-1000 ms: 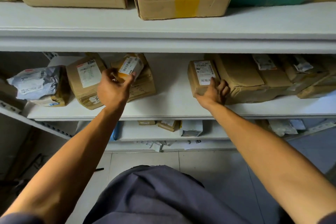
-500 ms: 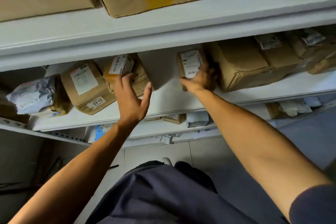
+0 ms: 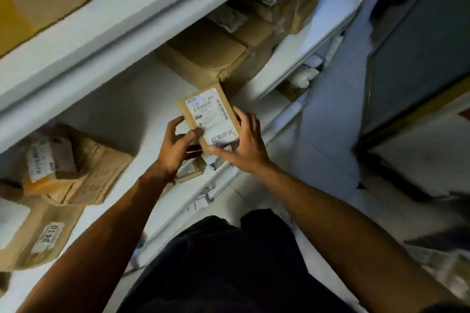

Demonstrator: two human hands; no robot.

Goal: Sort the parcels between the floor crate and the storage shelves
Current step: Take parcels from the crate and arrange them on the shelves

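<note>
Both hands hold one small parcel [image 3: 210, 121] above the shelf [image 3: 122, 99] edge: left hand [image 3: 175, 148] pinching its left side, right hand [image 3: 245, 145] cradling the right, fingers seemingly loose. Brown parcels [image 3: 211, 56] sit on the shelf behind.

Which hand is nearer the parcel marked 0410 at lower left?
Left. The left hand grips the small labelled box, on the side towards the 0410 parcel; the right hand holds the box's far side.
</note>
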